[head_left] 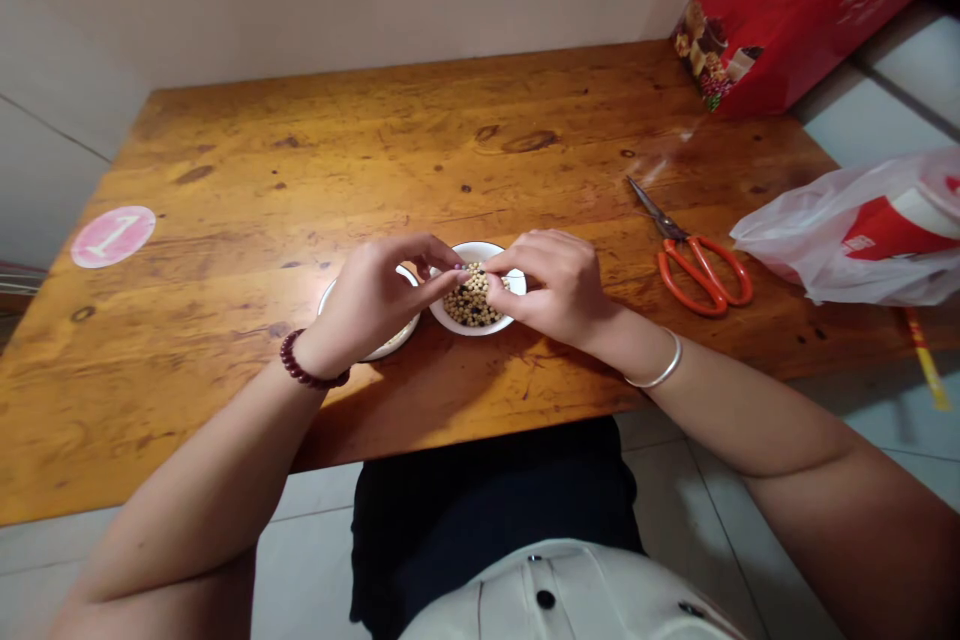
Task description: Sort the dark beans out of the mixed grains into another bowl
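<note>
Scissors: orange-handled [673, 228], right, blades toward far left.
Bags: plastic bag [817, 230] at right; red bag [810, 15], far right.
Left bowl [390, 350]: mostly covered by your left hand [375, 290].
Right bowl [478, 250]: near table edge, round, mouth upward, containing pale and dark balls [472, 305].
Fingers: yours and your right hand's [551, 285] bent over balls; grasp indiscernible.

Left of one pair of scissors [677, 233]: two bowls [480, 253], two hands [382, 290], one sticker [112, 237]; right: one plastic bag [802, 230], one red package [802, 20].
</note>
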{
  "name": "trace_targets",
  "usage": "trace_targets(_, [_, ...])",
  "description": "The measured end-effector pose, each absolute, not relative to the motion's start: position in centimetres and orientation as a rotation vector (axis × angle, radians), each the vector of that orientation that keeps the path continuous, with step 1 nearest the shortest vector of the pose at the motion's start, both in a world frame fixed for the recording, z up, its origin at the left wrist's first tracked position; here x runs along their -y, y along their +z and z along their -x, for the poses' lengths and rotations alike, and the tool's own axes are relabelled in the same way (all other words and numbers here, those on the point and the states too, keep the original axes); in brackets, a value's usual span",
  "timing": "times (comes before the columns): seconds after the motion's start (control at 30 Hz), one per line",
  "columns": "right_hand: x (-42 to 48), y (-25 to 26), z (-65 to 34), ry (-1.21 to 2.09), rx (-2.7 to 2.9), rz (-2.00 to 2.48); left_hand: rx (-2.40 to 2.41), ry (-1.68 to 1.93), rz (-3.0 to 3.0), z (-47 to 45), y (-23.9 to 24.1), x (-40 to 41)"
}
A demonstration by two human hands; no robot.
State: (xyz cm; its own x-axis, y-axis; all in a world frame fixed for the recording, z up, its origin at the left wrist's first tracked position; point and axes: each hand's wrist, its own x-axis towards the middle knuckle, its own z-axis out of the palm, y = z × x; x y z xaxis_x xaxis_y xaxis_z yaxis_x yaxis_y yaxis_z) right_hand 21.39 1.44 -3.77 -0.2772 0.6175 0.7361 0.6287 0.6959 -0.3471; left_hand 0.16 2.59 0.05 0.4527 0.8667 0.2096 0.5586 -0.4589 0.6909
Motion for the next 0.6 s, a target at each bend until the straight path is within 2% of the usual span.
trace_targets(0.17, [-1.3,-3.8,-21.3,0.187,1.952,1.035,-1.277,0.871,-2.614,-0.2,-0.4,-2.2])
trace_targets(0.3, [-1.4,-4.0,-21.0,0.455,1.859,1.060,-1.112,0.842,-2.962,0.1,-0.9,-2.3])
trace_targets(0.6, [-2.2,-5.0,-20.8,0.941,1.645,1.009,-1.094,1.051,-2.995,0.4,-0.3,-2.4])
